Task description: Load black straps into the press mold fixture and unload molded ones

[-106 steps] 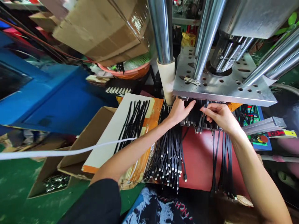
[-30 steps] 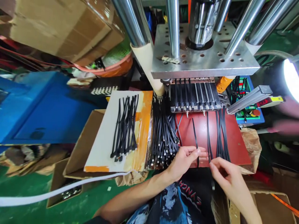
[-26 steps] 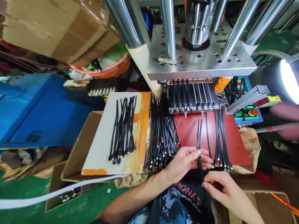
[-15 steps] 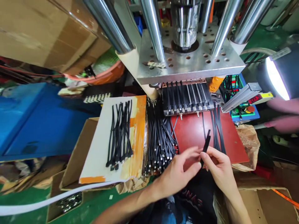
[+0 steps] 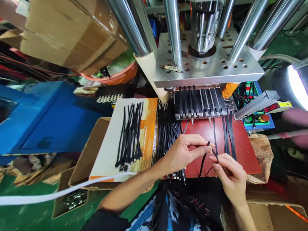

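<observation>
My left hand (image 5: 189, 149) pinches a short black flat cable (image 5: 203, 163) between thumb and fingertips, above the red board (image 5: 247, 154). My right hand (image 5: 232, 173) holds the same cable a little lower and to the right. The piece between them bends in a curve, and a length hangs below. Beyond the hands, a metal mould (image 5: 199, 116) carries several black cables lying side by side in its slots, their plugs toward me. Loose black cables (image 5: 230, 134) lie at the board's right side.
A press plate (image 5: 209, 77) with steel columns stands over the mould. Left of the red board lies a heap of cables (image 5: 168, 128), then a tied cable bundle (image 5: 130, 136) on a white board (image 5: 106, 157). A lamp (image 5: 298, 86) glows at right, near a control box (image 5: 269, 123).
My left hand has risen and now grips the cable near its upper end. The cable, straight before, is now bent between both hands. The view has shifted slightly left.
</observation>
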`<action>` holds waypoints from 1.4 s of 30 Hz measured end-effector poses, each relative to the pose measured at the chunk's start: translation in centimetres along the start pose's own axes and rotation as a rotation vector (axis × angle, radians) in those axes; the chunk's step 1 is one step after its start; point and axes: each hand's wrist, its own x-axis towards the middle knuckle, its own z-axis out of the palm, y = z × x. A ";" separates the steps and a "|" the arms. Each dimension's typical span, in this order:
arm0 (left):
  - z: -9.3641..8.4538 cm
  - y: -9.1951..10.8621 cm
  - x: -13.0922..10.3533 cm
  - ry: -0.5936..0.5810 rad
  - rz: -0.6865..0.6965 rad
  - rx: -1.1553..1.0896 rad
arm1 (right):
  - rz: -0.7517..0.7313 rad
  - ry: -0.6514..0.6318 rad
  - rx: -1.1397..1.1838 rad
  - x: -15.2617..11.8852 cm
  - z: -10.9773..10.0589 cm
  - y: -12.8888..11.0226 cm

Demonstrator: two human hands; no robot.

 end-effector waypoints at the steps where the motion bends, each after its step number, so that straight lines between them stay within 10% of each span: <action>1: -0.1 -0.1 0.0 0.008 -0.003 -0.002 | -0.020 0.035 0.009 0.1 0.0 0.0; 15: -0.5 0.8 1.3 0.029 0.186 0.185 | 0.120 -0.113 0.003 2.8 2.4 -1.0; 21: -3.5 -0.8 7.8 0.275 0.341 0.538 | 0.384 -0.553 0.075 1.5 1.7 0.0; 27: -5.2 -2.9 15.4 0.373 0.272 0.900 | 0.031 -0.453 -0.287 14.2 -4.1 -2.4; 31: -5.1 -3.7 14.8 0.562 0.182 0.721 | -0.019 -0.433 -0.298 22.9 -3.8 -1.9; 38: -6.5 -4.5 8.9 -0.038 0.702 1.087 | -0.157 -0.518 -0.380 27.2 -0.9 0.4; 42: -6.1 -4.7 8.8 -0.061 0.699 1.343 | -0.212 -0.367 -0.455 27.2 -0.6 1.4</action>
